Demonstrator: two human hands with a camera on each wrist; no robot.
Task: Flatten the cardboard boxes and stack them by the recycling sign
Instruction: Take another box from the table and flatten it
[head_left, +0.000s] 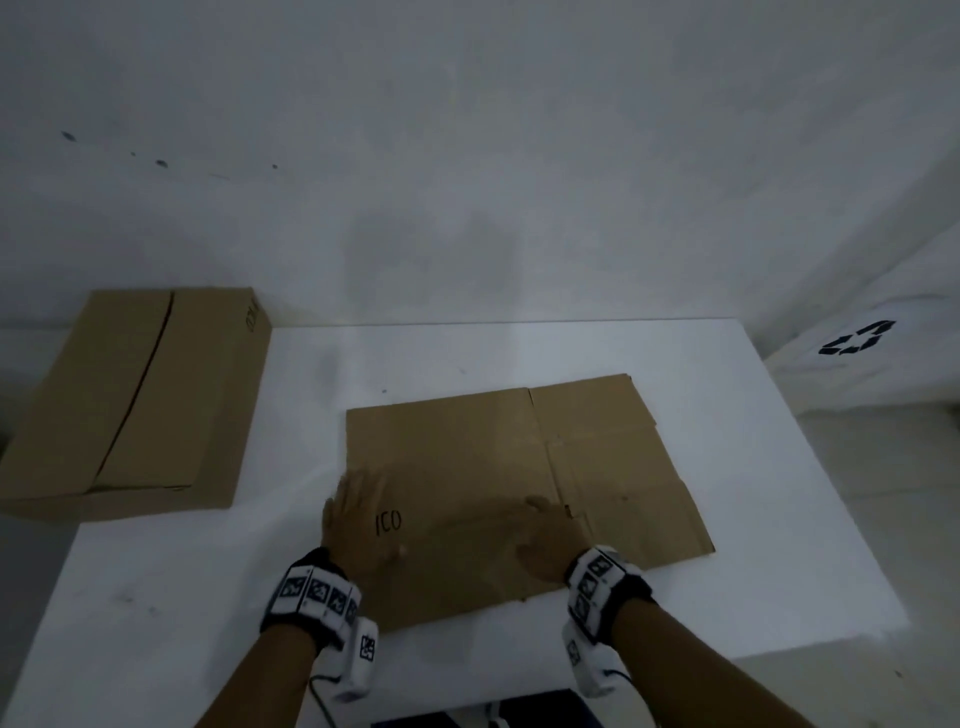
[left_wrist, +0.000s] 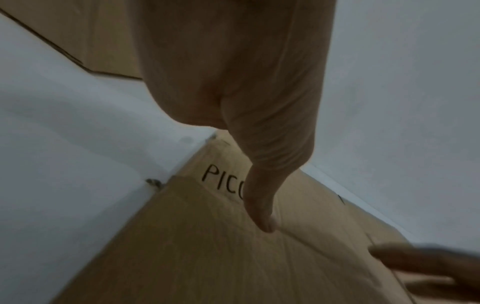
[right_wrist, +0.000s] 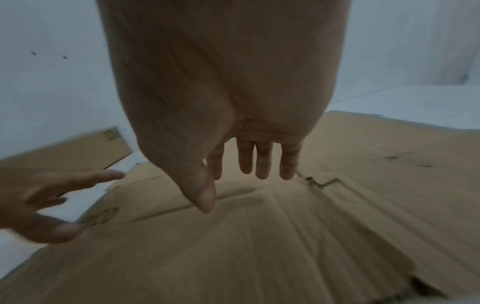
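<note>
A flattened brown cardboard box (head_left: 524, 483) lies on the white table (head_left: 156, 597), with black lettering near its left edge. My left hand (head_left: 358, 519) lies flat and open on the box's left edge, partly covering the lettering (left_wrist: 221, 183). My right hand (head_left: 545, 540) hovers with straight fingers (right_wrist: 262, 160) over the middle of the near part of the flattened box (right_wrist: 259, 246). A second cardboard box (head_left: 135, 400), still assembled with its top flaps closed, sits at the table's far left. The black recycling sign (head_left: 857, 338) is on a white surface at the far right.
A white wall (head_left: 467, 156) rises just behind the table. The table's right edge (head_left: 810, 457) drops to a light floor beside the white block bearing the sign. Bare table top lies between the two boxes.
</note>
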